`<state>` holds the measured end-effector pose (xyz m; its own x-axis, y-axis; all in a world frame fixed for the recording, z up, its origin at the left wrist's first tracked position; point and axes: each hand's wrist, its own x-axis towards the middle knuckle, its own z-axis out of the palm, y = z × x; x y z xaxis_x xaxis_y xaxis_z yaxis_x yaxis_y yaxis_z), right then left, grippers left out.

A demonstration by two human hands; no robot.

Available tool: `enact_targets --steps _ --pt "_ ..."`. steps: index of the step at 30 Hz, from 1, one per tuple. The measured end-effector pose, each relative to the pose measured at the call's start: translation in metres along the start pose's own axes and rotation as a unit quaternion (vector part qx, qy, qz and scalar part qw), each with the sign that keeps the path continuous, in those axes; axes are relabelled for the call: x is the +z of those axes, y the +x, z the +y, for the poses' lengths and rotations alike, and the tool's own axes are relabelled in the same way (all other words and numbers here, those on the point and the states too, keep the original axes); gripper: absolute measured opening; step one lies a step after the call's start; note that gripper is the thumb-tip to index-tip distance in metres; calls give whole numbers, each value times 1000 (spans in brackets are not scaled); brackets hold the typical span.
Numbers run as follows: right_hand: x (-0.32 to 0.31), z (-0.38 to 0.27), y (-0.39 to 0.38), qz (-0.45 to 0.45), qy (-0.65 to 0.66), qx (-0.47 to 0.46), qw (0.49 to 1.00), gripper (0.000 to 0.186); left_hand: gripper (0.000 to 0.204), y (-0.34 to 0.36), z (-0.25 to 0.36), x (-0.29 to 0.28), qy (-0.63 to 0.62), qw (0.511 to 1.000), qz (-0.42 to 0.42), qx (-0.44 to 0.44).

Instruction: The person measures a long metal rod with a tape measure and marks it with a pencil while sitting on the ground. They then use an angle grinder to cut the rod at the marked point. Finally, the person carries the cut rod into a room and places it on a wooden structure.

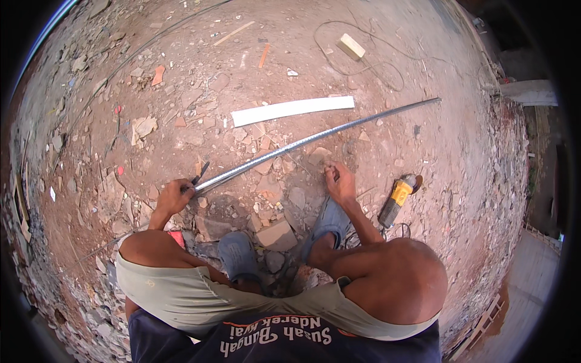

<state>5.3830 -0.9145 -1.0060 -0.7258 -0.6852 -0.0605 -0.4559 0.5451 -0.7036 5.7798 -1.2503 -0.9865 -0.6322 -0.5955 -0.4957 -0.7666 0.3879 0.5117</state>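
My left hand (178, 193) grips the near-left end of a long, thin silver metal bar (290, 147), which lies diagonally across the dirt toward the upper right. A dark, slim object (202, 172) sticks up beside those fingers; I cannot tell what it is. My right hand (339, 180) is low over the ground, below the bar's middle, with fingers curled together; whatever they may hold is too small to make out. Beyond the bar lies a flat white strip (292, 111). A yellow and black angle grinder (397, 198) rests on the ground to the right of my right hand.
Rubble and broken tile (275, 236) surround my sandalled feet (238, 257). A pale block (351, 46) and looped wire (381, 66) lie ahead, with scattered sticks (264, 55). A red item (177, 238) is by my left knee. A concrete slab (529, 284) edges the right side.
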Motion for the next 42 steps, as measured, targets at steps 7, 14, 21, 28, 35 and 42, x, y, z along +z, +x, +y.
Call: enact_targets --steps 7,14,21,28,35,42 --pt "5 33 17 10 129 78 989 20 30 17 46 7 9 999 -33 15" --pt "-25 38 94 43 346 268 898 21 33 42 63 30 7 998 -28 51" --pt "-29 41 111 30 259 192 946 18 33 44 94 25 12 999 -27 38" --pt "-48 64 122 60 138 90 984 17 32 52 104 29 11 999 -38 22" --pt "-43 62 121 17 240 239 941 16 36 47 103 30 15 999 -15 43" --pt "-48 60 120 23 313 269 911 18 38 56 82 52 86 993 -49 68"
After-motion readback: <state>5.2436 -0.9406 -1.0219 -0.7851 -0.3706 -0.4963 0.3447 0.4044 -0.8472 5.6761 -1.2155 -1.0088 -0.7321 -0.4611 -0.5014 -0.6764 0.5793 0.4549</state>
